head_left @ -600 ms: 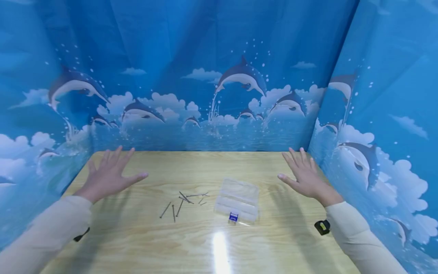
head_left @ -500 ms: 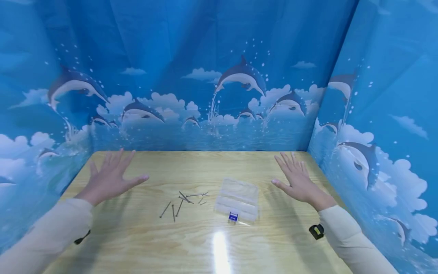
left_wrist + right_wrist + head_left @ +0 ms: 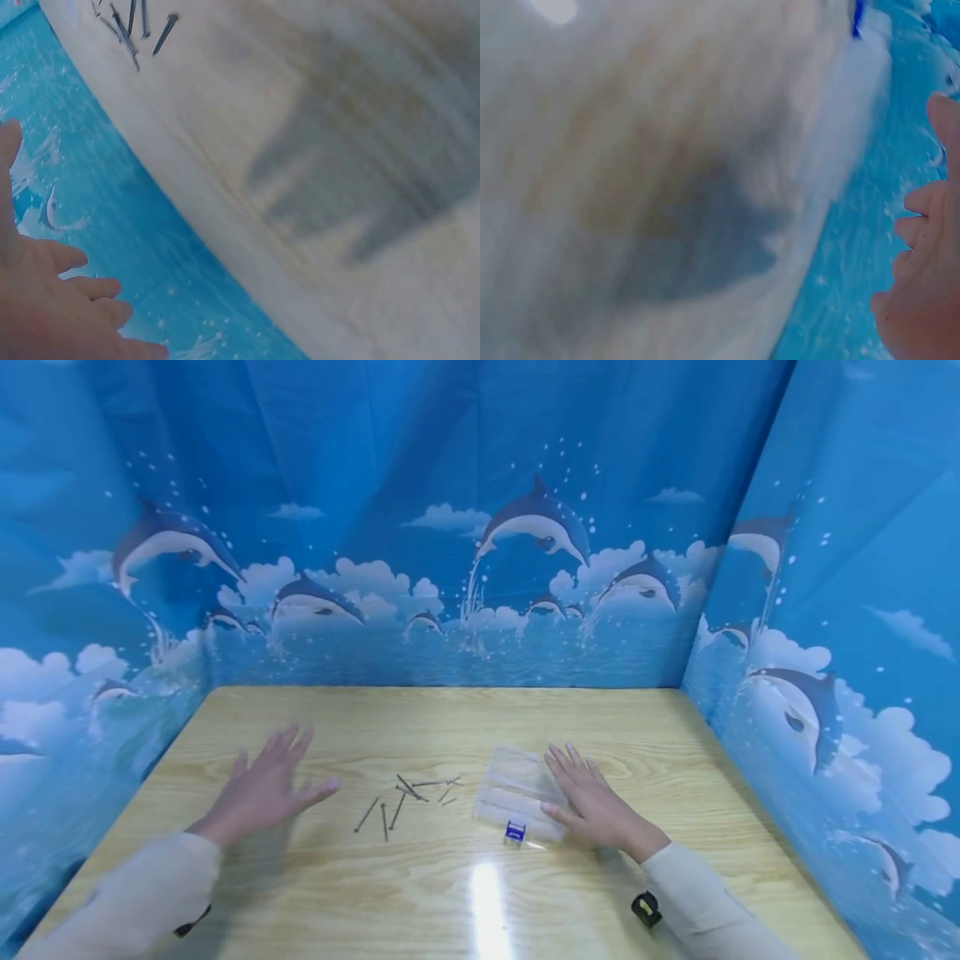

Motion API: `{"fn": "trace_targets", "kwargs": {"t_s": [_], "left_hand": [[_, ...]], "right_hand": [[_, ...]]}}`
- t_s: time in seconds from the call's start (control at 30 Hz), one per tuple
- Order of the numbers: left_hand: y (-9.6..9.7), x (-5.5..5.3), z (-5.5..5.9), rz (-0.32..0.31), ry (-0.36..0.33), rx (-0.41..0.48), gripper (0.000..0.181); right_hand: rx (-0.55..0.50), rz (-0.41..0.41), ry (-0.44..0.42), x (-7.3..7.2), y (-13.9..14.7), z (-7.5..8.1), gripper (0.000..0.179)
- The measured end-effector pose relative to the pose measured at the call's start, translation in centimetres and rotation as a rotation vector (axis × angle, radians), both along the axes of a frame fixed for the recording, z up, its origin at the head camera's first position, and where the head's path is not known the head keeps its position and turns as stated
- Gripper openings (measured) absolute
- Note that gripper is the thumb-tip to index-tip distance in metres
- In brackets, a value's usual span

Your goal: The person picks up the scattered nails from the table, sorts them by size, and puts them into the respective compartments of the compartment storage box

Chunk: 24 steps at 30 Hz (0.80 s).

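Note:
Near the middle of the table lie several thin dark metal nails (image 3: 367,815), loosely scattered; some show at the top of the left wrist view as nails (image 3: 164,35). To their right sits a clear plastic compartment box (image 3: 510,793) with a blue latch (image 3: 515,832) on its near side. My left hand (image 3: 258,797) hovers left of the nails, fingers spread, holding nothing. My right hand (image 3: 600,810) has straight fingers and overlaps the box's right side in the head view. In the right wrist view the box (image 3: 847,112) is blurred, beyond the hand's shadow.
The wooden table (image 3: 360,893) ends at the back against a blue dolphin-print curtain (image 3: 420,527), which also lines both sides. A bright light reflection (image 3: 489,910) lies on the near tabletop. Dark straps with small devices (image 3: 646,908) sit at the wrists.
My right hand has moved left and nearer to me, from the table's right side to the box. My left hand has come slightly closer and to the right. Nails and box stay put.

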<state>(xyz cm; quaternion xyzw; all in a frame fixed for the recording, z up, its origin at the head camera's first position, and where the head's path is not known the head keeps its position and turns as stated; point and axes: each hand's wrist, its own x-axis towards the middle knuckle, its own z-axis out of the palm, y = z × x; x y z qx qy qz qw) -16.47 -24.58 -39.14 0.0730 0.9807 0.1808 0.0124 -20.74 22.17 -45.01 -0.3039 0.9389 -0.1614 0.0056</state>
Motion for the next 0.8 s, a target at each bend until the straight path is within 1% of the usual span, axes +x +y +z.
{"fn": "trace_targets", "kwargs": {"t_s": [0.17, 0.27, 0.37, 0.43, 0.57, 0.8], "left_hand": [[0.5, 0.9, -1.0, -0.023, -0.003, 0.048, 0.101], [0.8, 1.3, -1.7, -0.032, -0.001, 0.086, 0.1], [1.0, 1.7, -2.4, -0.031, -0.003, 0.116, 0.098], [1.2, 1.9, -3.0, -0.024, -0.016, 0.135, 0.098], [1.6, 2.4, -4.0, -0.003, -0.041, 0.19, 0.093], [2.6, 2.8, -5.3, 0.008, 0.0, 0.267, 0.077]], "right_hand": [[-0.006, 0.024, -0.037, 0.6, -1.0, -1.2, 0.073], [0.005, 0.025, -0.039, 0.9, -1.3, -1.7, 0.074], [0.025, 0.024, -0.042, 1.0, -1.5, -2.1, 0.075], [0.031, 0.031, -0.038, 1.1, -1.5, -2.4, 0.075], [0.033, 0.045, -0.041, 1.2, -1.6, -2.6, 0.075], [0.035, 0.046, -0.068, 1.4, -1.7, -2.3, 0.075]]}}
